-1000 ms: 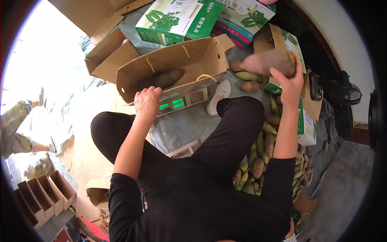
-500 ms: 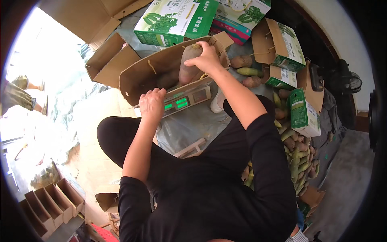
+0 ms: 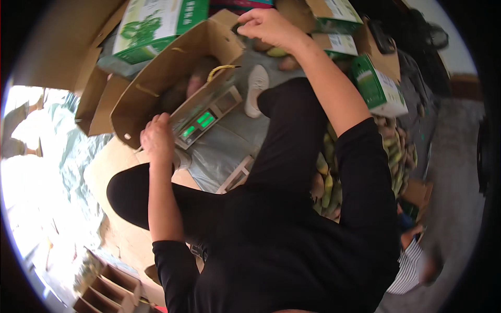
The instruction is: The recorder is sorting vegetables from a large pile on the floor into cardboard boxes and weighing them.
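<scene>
On the large green-and-white carton (image 3: 163, 39) at the upper left, pale characters are running along the green band (image 3: 192, 11), beside a white label panel (image 3: 163, 22) that is bearing green leafy print. On the scale (image 3: 228, 101), green display windows (image 3: 206, 119) are glowing, their figures blurring beyond reading. At the right, a smaller green-and-white carton (image 3: 380, 89) is showing a pale printed block on its green face and indistinct print on its white side. Above it, a low carton (image 3: 342, 44) and another carton (image 3: 340, 11) near the top edge are carrying small marks, too blurred for reading
</scene>
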The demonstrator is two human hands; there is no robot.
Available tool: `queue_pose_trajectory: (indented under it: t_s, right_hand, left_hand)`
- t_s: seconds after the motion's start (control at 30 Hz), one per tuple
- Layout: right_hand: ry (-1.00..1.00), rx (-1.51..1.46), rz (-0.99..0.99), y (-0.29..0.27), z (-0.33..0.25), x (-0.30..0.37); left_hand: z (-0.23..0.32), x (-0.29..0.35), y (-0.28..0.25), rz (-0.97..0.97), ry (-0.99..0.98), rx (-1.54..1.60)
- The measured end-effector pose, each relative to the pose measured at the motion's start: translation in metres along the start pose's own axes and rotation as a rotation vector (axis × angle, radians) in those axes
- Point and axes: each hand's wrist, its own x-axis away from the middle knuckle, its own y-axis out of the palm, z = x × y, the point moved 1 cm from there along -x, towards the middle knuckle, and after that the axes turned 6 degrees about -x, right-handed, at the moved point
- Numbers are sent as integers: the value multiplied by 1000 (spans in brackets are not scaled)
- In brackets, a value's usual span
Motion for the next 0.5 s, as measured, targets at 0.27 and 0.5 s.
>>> queue_pose_trajectory:
  t_s: [0.27,0.5]
  right_hand:
    - [429,-35,346,-80,161,155]
    - [690,764,-98,-3,341,340]
  left_hand:
    - [6,-1,-7,-46,-18,42]
    - [11,-4,-1,-96,-24,112]
